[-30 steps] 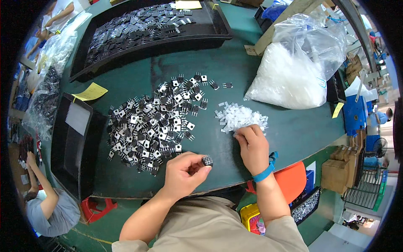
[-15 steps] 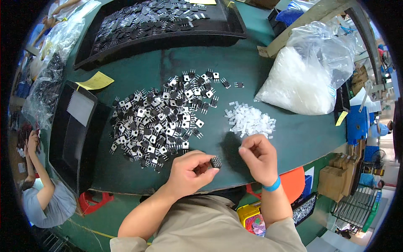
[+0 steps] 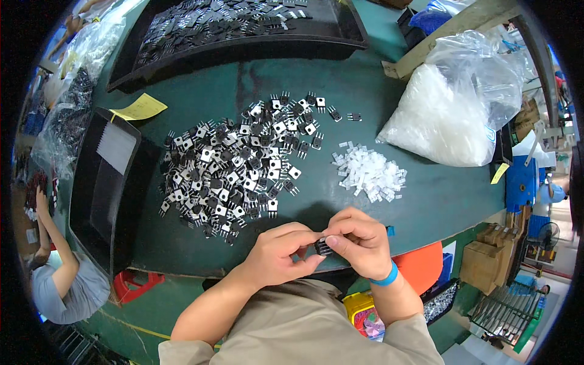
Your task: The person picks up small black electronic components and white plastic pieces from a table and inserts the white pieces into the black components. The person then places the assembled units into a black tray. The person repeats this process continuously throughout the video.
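My left hand [image 3: 285, 254] is closed around a small stack of black transistors [image 3: 322, 247], held over the near edge of the green table. My right hand [image 3: 360, 244] meets it there, thumb and forefinger pinched against the top of the stack. Whatever lies in that pinch is hidden by the fingertips. Beyond the left hand spreads a heap of loose transistors [image 3: 234, 170], black bodies and silvery backs mixed, with metal legs. A smaller pile of translucent white plastic pieces [image 3: 370, 173] lies past my right hand.
A large black tray [image 3: 243, 53] full of transistors stands at the back. Another black tray [image 3: 100, 201] sits at the left with a yellow paper slip. A clear bag [image 3: 441, 115] of white pieces rests at the right. At far left another person [image 3: 64, 283] works.
My right hand has moved left from beside the white pile and now touches the stack in my left hand. The left hand has stayed nearly in place, and the view has shifted slightly.
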`<action>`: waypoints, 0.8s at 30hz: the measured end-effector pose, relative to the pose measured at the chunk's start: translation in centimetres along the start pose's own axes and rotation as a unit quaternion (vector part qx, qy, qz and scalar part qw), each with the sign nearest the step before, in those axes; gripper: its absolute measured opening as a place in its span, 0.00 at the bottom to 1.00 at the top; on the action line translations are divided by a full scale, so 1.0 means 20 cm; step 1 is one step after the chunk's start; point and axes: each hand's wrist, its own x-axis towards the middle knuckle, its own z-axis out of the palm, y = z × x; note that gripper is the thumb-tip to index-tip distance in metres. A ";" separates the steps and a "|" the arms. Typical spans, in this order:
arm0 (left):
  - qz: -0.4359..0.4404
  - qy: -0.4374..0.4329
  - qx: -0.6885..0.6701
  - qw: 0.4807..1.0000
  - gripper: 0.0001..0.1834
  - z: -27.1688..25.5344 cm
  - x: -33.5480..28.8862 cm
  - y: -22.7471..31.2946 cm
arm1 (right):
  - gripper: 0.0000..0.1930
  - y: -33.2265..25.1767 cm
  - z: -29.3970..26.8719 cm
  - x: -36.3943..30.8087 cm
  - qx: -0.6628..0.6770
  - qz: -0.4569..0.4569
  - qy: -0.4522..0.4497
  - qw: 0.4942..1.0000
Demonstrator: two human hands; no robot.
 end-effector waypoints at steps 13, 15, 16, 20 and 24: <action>0.004 0.016 0.007 1.000 0.18 0.01 0.00 0.00 | 0.14 -0.01 -0.06 -0.01 -0.087 -0.073 -0.014 0.993; 0.007 0.019 0.010 1.000 0.18 0.01 0.00 0.00 | 0.15 -0.01 -0.05 -0.02 -0.094 -0.070 -0.003 0.993; 0.009 0.023 0.011 1.000 0.18 0.02 0.01 0.00 | 0.15 -0.01 -0.05 -0.02 -0.094 -0.073 -0.007 0.993; 0.007 0.024 0.008 1.000 0.18 0.02 0.00 0.00 | 0.16 -0.01 -0.07 -0.03 -0.101 -0.072 -0.012 0.992; 0.002 0.018 0.004 1.000 0.17 0.02 0.01 0.00 | 0.16 0.01 -0.08 -0.04 -0.117 -0.101 0.005 0.988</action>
